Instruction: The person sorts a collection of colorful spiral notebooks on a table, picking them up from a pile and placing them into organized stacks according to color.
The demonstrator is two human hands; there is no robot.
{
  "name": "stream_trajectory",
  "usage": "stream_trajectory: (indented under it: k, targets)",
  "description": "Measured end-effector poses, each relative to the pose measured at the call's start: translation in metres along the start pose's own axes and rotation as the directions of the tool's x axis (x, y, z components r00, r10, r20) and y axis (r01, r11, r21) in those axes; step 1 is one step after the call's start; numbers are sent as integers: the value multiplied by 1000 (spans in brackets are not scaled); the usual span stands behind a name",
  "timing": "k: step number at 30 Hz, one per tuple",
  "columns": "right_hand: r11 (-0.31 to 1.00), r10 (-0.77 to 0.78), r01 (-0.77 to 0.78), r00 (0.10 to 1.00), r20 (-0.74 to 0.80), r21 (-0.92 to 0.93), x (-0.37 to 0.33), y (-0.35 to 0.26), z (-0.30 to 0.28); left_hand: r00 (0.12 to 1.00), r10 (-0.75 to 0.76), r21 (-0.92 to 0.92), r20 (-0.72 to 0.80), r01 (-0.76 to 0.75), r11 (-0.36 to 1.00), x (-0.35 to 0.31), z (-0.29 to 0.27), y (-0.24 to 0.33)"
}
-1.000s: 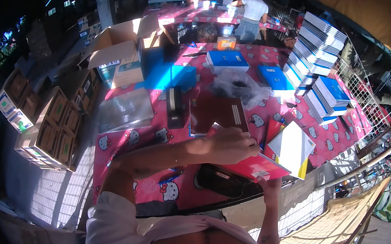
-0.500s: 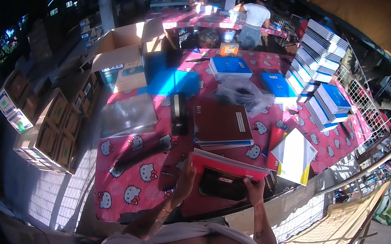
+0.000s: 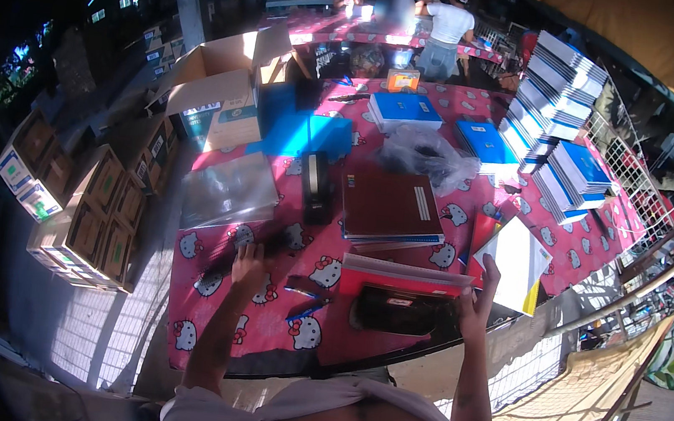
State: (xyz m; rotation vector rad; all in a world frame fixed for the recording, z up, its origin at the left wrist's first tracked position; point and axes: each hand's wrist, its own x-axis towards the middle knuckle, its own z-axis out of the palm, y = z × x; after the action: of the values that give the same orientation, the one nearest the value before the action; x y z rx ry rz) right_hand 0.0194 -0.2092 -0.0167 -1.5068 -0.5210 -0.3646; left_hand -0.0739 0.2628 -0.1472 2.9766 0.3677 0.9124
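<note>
A red notebook stack (image 3: 404,278) stands tilted at the table's near edge. My right hand (image 3: 474,307) is at its right end, thumb and fingers apart, touching the corner. Just in front of the stack lies a black pouch (image 3: 396,312). To the left, my left hand (image 3: 250,269) reaches over the table; its fingers are blurred in shadow, and any hold is unclear. Beyond that hand is a pile of clear plastic sleeves (image 3: 230,189). Pens (image 3: 308,308) lie between my hands. A brown notebook (image 3: 392,207) tops a pile behind the red stack.
The table has a pink patterned cloth (image 3: 305,333). Blue notebooks (image 3: 404,109) and a tall notebook stack (image 3: 552,102) stand farther back. A black stapler-like tool (image 3: 316,187) lies mid-table. Cardboard boxes (image 3: 88,218) stand left; an open carton (image 3: 220,103) is at far left. Another person (image 3: 446,30) stands beyond.
My left hand has left the red notebook stack's left side and moved left toward the plastic sleeves. My right hand's fingers have spread at the stack's right end. Pens now show.
</note>
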Motion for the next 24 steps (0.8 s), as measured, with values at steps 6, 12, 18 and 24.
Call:
stream_trajectory:
  k: [6,12,18,24]
  targets:
    - [543,-274,617,772,574,-570,14,-67,106,1000,9,48,6,-10,999,17,8,8]
    - [609,-106,533,789,606,-588,24,1,131,998,-65,-83,-26,63,995,46,-53,41]
    - [679,-111,486,808,578,-550,33,-14,131,998,-61,-645,-2,45,763,36,-117,135]
    - [717,-28,420,814,580,-556,37,-16,131,996,-74,-799,53,87,595,26,-116,163]
